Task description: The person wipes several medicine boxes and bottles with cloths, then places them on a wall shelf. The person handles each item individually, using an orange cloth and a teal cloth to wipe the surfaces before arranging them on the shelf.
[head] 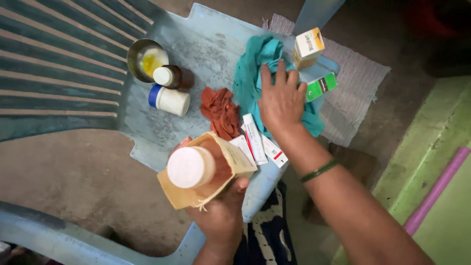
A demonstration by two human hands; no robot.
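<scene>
Head view: you're looking down on a blue plastic chair seat [206,54].
Left hand [221,208]: clamped round a tan paper bag [235,159] with a white-capped bottle [190,168] sticking out of it, held just over the seat's front edge.
Right hand [281,100]: flat, fingers spread, pressing on the teal cloth [252,68] (gripping nothing).
Near right hand: two cartons [309,46], tubes [255,137], rust cloth [220,110].
Back left: steel bowl [140,56], brown bottle [174,77], white jar [170,99], all close together.
</scene>
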